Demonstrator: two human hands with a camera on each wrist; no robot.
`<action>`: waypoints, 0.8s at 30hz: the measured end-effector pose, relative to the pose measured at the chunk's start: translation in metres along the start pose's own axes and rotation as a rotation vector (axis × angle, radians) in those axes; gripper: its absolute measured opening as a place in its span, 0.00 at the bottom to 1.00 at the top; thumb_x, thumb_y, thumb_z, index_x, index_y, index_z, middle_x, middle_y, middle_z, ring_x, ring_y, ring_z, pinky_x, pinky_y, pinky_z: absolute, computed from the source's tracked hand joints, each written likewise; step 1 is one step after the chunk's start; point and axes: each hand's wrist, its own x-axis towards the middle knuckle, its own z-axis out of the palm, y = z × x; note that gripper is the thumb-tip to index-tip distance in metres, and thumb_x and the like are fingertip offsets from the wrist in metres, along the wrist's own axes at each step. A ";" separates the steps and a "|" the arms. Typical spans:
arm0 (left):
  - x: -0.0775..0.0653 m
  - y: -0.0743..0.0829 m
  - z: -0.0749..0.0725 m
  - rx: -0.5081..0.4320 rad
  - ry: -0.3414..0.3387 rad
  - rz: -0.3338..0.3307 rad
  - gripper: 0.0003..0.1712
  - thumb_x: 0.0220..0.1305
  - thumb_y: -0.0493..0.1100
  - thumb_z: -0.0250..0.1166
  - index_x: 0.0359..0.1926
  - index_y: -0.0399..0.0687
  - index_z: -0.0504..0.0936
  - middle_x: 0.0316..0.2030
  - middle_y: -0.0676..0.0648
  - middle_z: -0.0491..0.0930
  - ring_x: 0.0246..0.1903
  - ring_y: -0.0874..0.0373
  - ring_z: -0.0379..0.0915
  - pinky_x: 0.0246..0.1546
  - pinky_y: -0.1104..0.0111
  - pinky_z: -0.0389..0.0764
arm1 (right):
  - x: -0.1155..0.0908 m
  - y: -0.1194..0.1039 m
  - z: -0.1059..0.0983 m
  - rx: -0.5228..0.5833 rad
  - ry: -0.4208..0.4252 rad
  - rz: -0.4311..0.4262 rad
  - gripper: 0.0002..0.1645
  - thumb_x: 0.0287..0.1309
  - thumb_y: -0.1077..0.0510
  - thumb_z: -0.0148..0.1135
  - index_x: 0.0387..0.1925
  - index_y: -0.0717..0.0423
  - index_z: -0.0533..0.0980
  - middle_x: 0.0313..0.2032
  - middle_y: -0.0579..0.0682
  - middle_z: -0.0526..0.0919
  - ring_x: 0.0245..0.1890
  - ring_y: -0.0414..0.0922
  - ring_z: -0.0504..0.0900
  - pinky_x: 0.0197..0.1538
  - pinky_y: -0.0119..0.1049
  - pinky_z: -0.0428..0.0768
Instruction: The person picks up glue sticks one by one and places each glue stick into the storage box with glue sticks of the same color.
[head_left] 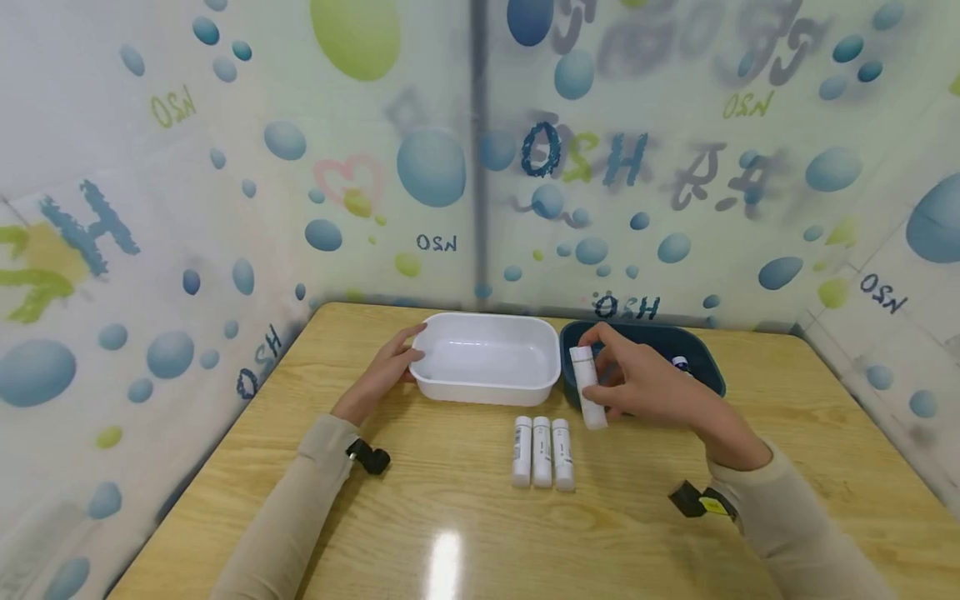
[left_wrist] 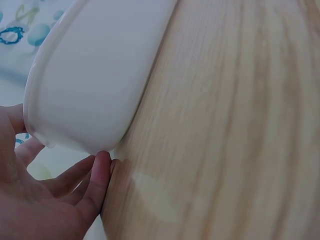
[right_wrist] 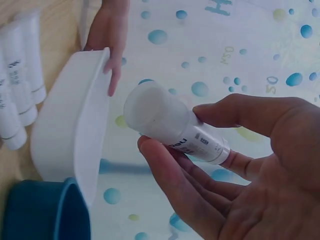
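My right hand [head_left: 637,375] pinches a white tube [head_left: 587,387] between thumb and fingers, over the near left edge of a dark blue basin [head_left: 712,371]. In the right wrist view the held white tube [right_wrist: 170,125] shows a broad pale end and dark print. At the left end of a white basin [head_left: 487,393], my left hand [head_left: 390,362] grips the rim, with the thumb over it and the fingers outside. The left wrist view shows those fingertips against the outer wall of the white basin [left_wrist: 95,75]. Three more white tubes [head_left: 542,452] lie side by side in front of the basins.
Both basins stand side by side at the back of the wooden table [head_left: 450,500], close to a patterned curtain [head_left: 480,167]. Inside the dark blue basin is a small item with a dark top [head_left: 681,364]. Curtains also flank the table.
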 end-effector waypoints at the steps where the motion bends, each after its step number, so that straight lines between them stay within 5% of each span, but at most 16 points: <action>1: 0.000 0.000 0.000 0.006 -0.004 -0.001 0.35 0.78 0.45 0.53 0.82 0.56 0.57 0.61 0.29 0.75 0.38 0.60 0.77 0.41 0.73 0.80 | 0.002 -0.004 -0.002 -0.009 0.004 -0.006 0.33 0.67 0.56 0.66 0.67 0.53 0.62 0.47 0.60 0.82 0.36 0.43 0.87 0.35 0.39 0.86; 13: -0.001 0.002 0.000 0.001 -0.019 0.009 0.36 0.78 0.44 0.53 0.82 0.54 0.55 0.63 0.27 0.74 0.39 0.60 0.77 0.41 0.73 0.80 | 0.042 -0.037 -0.021 -0.087 0.049 -0.065 0.30 0.67 0.59 0.63 0.65 0.53 0.62 0.49 0.63 0.84 0.42 0.50 0.89 0.39 0.42 0.88; 17: -0.002 0.006 -0.001 -0.006 -0.026 0.017 0.36 0.78 0.43 0.52 0.82 0.51 0.54 0.63 0.26 0.74 0.39 0.61 0.77 0.45 0.68 0.82 | 0.062 -0.038 -0.025 -0.089 0.058 -0.036 0.30 0.67 0.59 0.64 0.65 0.52 0.61 0.50 0.64 0.83 0.42 0.55 0.88 0.37 0.42 0.88; 24: -0.001 0.000 -0.001 0.021 -0.009 0.006 0.35 0.78 0.45 0.53 0.82 0.56 0.56 0.61 0.29 0.75 0.41 0.58 0.76 0.42 0.73 0.79 | 0.098 -0.031 -0.028 -0.065 0.023 0.035 0.31 0.67 0.58 0.65 0.66 0.54 0.61 0.51 0.67 0.82 0.39 0.55 0.87 0.36 0.41 0.88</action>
